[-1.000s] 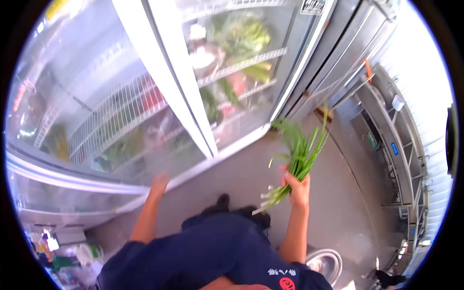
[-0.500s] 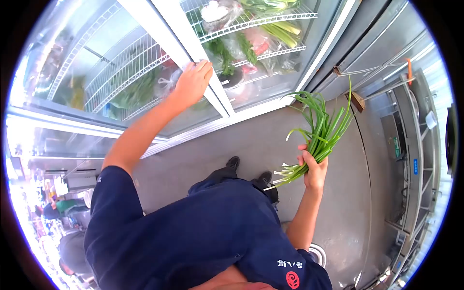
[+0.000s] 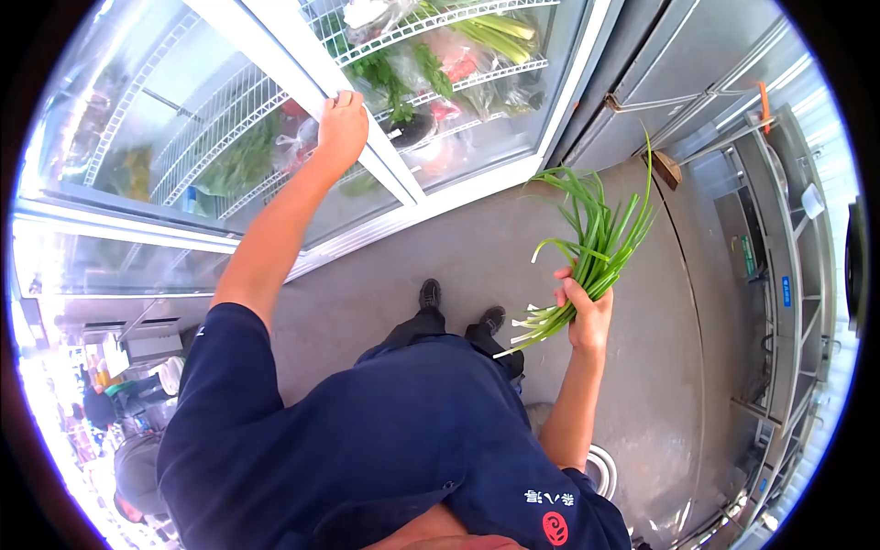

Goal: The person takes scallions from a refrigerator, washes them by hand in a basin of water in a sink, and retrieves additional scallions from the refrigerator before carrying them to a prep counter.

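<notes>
My left hand (image 3: 343, 126) is at the upper left, its fingers curled over the white edge of a glass refrigerator door (image 3: 316, 99). Behind the glass, bagged vegetables and leafy greens (image 3: 383, 81) lie on white wire shelves (image 3: 449, 27). Over the floor on the right, my right hand (image 3: 588, 312) is closed round a bunch of green onions (image 3: 600, 234). Their pale root ends stick out toward my body, and the long green tops fan away toward the refrigerator. Both my shoes (image 3: 430, 293) are on the grey floor below.
A grey metal cabinet (image 3: 674, 78) adjoins the refrigerator on the right. Metal racking (image 3: 796, 302) runs along the far right side. Near my right elbow, a round white-rimmed object (image 3: 602, 469) is partly hidden. Another person (image 3: 137, 472) is at the lower left, behind me.
My left hand now has its fingers bent tighter over the door edge. The refrigerator has shifted up and left in view. The green onions stay in my right hand, slightly lower and further left.
</notes>
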`<state>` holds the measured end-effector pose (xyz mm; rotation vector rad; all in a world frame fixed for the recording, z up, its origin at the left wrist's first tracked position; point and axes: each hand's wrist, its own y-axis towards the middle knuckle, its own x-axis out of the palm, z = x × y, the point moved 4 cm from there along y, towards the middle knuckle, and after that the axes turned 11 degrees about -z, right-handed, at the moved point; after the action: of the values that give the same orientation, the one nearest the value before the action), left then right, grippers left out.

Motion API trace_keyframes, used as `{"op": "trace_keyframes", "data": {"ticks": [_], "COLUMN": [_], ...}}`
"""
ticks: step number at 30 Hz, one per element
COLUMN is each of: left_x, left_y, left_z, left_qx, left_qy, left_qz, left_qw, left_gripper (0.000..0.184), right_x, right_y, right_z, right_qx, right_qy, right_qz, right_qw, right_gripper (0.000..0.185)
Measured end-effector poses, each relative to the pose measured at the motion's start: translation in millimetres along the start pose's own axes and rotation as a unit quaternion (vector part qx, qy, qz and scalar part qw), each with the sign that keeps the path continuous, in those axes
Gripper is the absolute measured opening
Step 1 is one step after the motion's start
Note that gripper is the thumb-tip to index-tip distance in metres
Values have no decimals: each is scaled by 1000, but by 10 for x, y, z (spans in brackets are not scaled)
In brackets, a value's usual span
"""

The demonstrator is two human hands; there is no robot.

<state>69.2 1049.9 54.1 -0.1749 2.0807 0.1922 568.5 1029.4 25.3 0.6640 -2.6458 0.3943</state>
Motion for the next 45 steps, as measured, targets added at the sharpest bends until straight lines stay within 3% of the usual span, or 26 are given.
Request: {"op": "trace_keyframes", "data": {"ticks": [3, 7, 11, 13, 15, 17, 19, 22, 23, 24, 25, 27, 29, 31, 33, 35, 36, 38, 40, 43, 45], "left_x": [-87, -241, -609, -827, -1000, -1243, -1728, -1903, -1895, -1836, -1752, -1481, -1160, -959, -741, -437, -296, 62, 590, 1343, 1680], "left_y": [-27, -237, -821, -1129, -1362, -1592, -1850, -2097, -2102, -2076, -2043, -1997, -1940, -1913, -1851, -1731, -1656, -1382, -1023, -292, 350], "left_z": [131, 330, 854, 1148, 1522, 1977, 2162, 2254, 2229, 2186, 2155, 2153, 2217, 2270, 2346, 2384, 2406, 2358, 2383, 2387, 2379], "left_qx": [-28, -20, 44, 79, 67, 191, 376, 387, 383, 369, 356, 334, 293, 286, 278, 188, 192, 105, 18, -50, -131], "left_qy": [75, 18, 23, -131, -325, -338, -341, -391, -396, -426, -453, -472, -459, -455, -446, -527, -525, -624, -718, -758, -729], "left_qz": [-40, -77, 47, 59, -6, 47, 95, 151, 152, 98, 42, 57, -42, -92, -141, -176, -185, -191, -234, -199, -182], "left_qw": [996, 997, 998, 986, 943, 920, 856, 821, 820, 820, 816, 814, 838, 838, 839, 810, 808, 750, 655, 619, 646], "left_gripper": [22, 24, 26, 24, 22, 17, 14, 12, 12, 12, 12, 13, 13, 15, 17, 23, 23, 27, 28, 27, 18], "right_x": [-4, 45, 104, 180, 245, 210, 81, -396, -564, -809, -1149, -1633, -2097, -2353, -2818, -3055, -3145, -3105, -3355, -3106, -2674], "right_y": [-72, -96, 24, 147, 245, 371, 450, 584, 617, 596, 606, 523, 509, 513, 585, 594, 595, 531, 457, 204, 117], "right_z": [-5, -33, -48, -34, -33, 36, 57, 161, 180, 226, 175, -51, -233, -405, -422, -465, -464, -522, -476, -481, -511], "right_qx": [5, -1, -3, -16, -29, -38, -46, -52, -65, -101, -76, -39, 34, 2, 43, 59, 56, 41, -2, -119, -137], "right_qy": [-7, -4, -79, -122, -194, -214, -223, -161, -95, -94, -50, -95, -133, -164, -114, -104, -87, -68, -66, -87, -194], "right_qz": [7, 2, 18, 8, 29, 24, 65, 104, 114, 90, 117, 151, 147, 171, 172, 158, 176, 199, 231, 408, 500], "right_qw": [1000, 1000, 997, 992, 980, 976, 972, 980, 987, 986, 989, 983, 980, 972, 977, 980, 979, 977, 971, 901, 833], "right_gripper": [24, 24, 21, 20, 16, 18, 19, 29, 33, 41, 46, 46, 46, 34, 31, 31, 30, 29, 26, 27, 25]}}
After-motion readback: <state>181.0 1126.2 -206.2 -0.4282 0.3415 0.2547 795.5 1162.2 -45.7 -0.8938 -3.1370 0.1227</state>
